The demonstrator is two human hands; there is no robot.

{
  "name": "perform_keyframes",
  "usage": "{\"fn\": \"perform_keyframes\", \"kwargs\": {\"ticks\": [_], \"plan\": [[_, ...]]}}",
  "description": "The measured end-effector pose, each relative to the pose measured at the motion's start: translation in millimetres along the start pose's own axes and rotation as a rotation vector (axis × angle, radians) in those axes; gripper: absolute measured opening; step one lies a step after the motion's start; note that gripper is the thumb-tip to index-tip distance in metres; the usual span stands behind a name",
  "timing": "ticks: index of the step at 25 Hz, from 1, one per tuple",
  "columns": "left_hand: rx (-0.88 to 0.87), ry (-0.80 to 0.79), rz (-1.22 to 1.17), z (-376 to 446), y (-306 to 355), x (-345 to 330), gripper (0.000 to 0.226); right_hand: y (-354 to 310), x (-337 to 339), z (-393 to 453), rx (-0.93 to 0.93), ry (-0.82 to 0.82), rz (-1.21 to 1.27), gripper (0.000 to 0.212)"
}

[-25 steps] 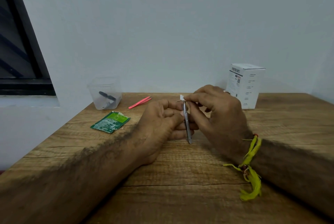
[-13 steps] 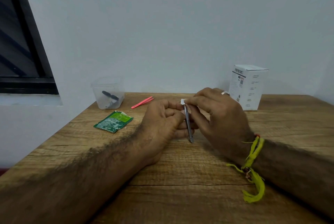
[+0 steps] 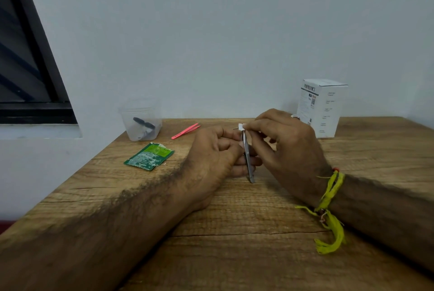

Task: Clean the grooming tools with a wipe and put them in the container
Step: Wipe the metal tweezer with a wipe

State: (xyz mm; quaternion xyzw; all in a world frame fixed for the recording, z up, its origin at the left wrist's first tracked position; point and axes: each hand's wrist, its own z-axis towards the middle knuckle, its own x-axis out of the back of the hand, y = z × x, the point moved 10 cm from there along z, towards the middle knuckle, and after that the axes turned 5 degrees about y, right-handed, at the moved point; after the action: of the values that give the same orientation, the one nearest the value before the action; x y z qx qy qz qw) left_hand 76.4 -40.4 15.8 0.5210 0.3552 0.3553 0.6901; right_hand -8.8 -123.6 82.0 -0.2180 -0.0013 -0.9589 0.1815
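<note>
My left hand [image 3: 216, 157] grips a slim silver metal tool [image 3: 248, 161], held nearly upright above the wooden table [image 3: 234, 255]. At the tool's top end my right hand [image 3: 286, 150] pinches a small white wipe [image 3: 241, 126] around it. Pink tweezers [image 3: 186, 130] lie on the table behind my left hand. A clear plastic container [image 3: 141, 124] stands at the back left with a dark tool [image 3: 143, 123] inside it.
A torn green wipe sachet [image 3: 149, 156] lies left of my hands. A white printed box [image 3: 320, 111] stands at the back right against the wall. A dark window frame [image 3: 35, 93] is at the left.
My right hand's pinch with the wipe has stayed at the top of the silver tool, shifting only slightly. My left hand keeps its hold.
</note>
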Motion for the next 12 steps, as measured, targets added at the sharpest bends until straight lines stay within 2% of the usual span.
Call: {"fn": "perform_keyframes", "kwargs": {"ticks": [8, 12], "plan": [[-0.008, -0.006, 0.020, 1, 0, -1, 0.011, -1, 6, -1, 0.021, 0.043, -0.010, 0.012], [-0.002, 0.014, 0.006, 1, 0, 1, 0.010, -8, -2, -3, 0.084, -0.030, -0.048, 0.014]]}}
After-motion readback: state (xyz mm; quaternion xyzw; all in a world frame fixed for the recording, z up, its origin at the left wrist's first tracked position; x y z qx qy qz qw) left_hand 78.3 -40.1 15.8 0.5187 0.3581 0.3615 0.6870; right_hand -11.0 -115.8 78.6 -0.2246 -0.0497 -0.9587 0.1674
